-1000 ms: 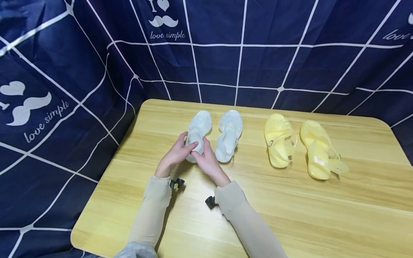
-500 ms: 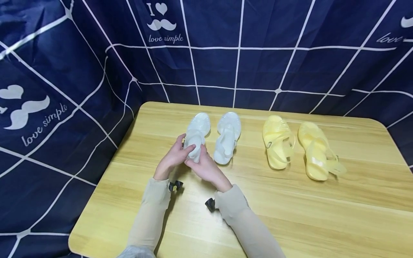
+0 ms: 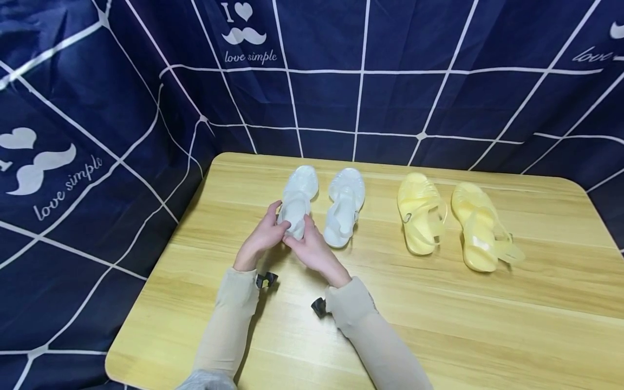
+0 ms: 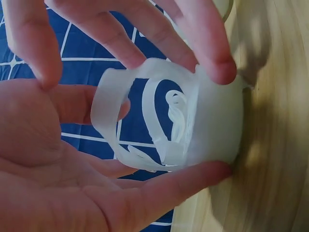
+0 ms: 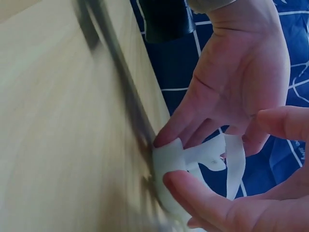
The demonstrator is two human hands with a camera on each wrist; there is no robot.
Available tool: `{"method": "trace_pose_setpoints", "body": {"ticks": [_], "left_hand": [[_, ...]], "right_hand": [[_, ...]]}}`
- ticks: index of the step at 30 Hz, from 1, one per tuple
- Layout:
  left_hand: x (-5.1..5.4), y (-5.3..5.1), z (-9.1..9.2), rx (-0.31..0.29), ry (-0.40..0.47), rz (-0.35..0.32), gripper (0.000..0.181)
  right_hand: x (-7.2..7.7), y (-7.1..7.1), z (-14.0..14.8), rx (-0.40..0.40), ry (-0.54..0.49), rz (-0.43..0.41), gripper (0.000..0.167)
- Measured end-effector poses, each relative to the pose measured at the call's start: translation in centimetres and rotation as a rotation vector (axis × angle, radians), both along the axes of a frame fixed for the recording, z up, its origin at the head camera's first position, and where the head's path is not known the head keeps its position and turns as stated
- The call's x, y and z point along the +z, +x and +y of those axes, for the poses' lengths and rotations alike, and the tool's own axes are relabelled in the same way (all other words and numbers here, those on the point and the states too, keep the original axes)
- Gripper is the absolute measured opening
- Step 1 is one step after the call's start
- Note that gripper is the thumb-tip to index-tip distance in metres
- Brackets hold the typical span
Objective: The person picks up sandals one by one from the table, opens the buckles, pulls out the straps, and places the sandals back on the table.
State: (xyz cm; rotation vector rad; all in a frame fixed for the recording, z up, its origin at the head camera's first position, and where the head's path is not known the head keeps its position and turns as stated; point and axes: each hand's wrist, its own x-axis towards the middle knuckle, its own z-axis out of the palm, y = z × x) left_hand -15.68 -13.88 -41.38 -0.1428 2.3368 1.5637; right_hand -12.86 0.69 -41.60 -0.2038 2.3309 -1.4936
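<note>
A white jelly sandal (image 3: 301, 181) stands on the table, toe pointing to the back. My left hand (image 3: 263, 238) holds it by the left side of the heel, and my right hand (image 3: 316, 249) by the right side. Close up in the left wrist view, the open heel strap (image 4: 106, 104) and sole back (image 4: 217, 121) face the camera, with fingertips against both sides of the heel. The right wrist view also shows fingertips at the sole's heel end (image 5: 166, 157). Just to the right lies the matching white sandal (image 3: 346, 208), untouched.
Two yellow jelly sandals (image 3: 419, 216), the right one with a tag (image 3: 509, 252), lie farther right on the wooden table (image 3: 463, 330). Dark blue cloth (image 3: 390, 97) with white lines hangs behind and to the left. Black camera mounts (image 3: 319, 307) stick out at both wrists.
Both hands stay at the white sandal's heel; the thumbs have shifted slightly down toward its back end. The sandal has barely moved, and the other sandals lie as before.
</note>
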Motion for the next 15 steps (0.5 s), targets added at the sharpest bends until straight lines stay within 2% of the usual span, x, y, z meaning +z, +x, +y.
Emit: {"method": "trace_pose_setpoints", "body": {"ticks": [6,15], "left_hand": [[-0.02,-0.05,0.05,0.019,-0.031,0.017,0.070],[-0.23,-0.29,0.18,0.067,-0.006,0.034,0.065]], "right_hand": [[-0.52,-0.44,-0.02,-0.022,-0.018,0.022,0.082],[-0.84,-0.64,-0.21,-0.041,-0.080,0.017,0.076]]}}
